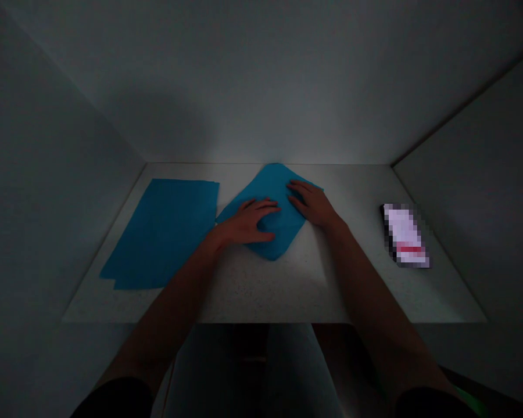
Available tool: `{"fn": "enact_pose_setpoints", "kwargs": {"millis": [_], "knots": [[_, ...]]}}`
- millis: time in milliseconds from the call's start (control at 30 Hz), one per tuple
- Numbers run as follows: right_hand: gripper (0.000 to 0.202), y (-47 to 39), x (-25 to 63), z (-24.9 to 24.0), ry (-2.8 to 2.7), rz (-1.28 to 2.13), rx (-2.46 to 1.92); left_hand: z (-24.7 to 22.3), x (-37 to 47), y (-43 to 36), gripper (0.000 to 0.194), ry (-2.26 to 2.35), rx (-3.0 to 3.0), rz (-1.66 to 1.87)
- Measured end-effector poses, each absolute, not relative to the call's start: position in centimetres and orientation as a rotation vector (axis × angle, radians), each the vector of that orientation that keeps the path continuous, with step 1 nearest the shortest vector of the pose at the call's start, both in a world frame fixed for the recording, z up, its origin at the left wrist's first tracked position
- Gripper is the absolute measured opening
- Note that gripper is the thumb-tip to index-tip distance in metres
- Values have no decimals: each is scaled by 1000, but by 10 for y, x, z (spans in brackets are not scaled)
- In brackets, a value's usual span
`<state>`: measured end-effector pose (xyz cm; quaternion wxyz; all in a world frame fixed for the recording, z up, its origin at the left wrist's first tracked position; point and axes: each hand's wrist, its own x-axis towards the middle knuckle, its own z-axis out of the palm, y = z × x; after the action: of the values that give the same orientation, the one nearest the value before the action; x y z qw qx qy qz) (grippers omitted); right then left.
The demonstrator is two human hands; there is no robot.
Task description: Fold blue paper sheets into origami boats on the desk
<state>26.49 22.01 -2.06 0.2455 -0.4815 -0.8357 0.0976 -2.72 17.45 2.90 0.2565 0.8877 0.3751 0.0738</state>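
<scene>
A blue sheet (pixel 273 180), which looks like paper or thin cloth, lies turned cornerwise on the pale tabletop, its far and near corners rounded or folded. Across its left half rests my left hand (pixel 250 222), open, with the thumb spread from the fingers. My right hand (pixel 312 203) is on the sheet's right edge, fingers stretched out toward the middle and slightly bent. To the left lies a stack of blue sheets (pixel 161 229), its near edges not quite lined up. The sheet's left corner comes close to that stack. Part of the sheet is hidden under both hands.
On the right side of the table (pixel 261 296) lies a phone (pixel 406 235) with a lit, blurred screen. Walls close in the table at the back (pixel 261 87), left and right. The near table edge is just above my legs (pixel 296 371). The light is dim.
</scene>
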Motion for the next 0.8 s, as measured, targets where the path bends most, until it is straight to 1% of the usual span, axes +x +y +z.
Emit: {"fn": "enact_pose_setpoints", "kwargs": {"millis": [67,233,300,433,567,733,800], "knots": [[52,220,266,-16,-2295,306,-1308,31,-27,173,81,1016,2398,239],[46,215,271,-2,-2314,528,-1240,25,-21,174,62,1169,2479,468],[46,211,271,2,-2312,649,-1191,21,-22,177,64,1205,2504,475],[50,206,267,7,-2316,804,-1139,12,-23,179,78,1266,2528,371],[54,207,263,5,-2347,797,-1131,3,-20,178,86,1442,2492,293],[57,203,259,3,-2398,671,-1232,-2,-17,177,87,1636,2423,315],[63,191,257,5,-2411,618,-1301,-3,-16,178,87,1651,2420,328]]}}
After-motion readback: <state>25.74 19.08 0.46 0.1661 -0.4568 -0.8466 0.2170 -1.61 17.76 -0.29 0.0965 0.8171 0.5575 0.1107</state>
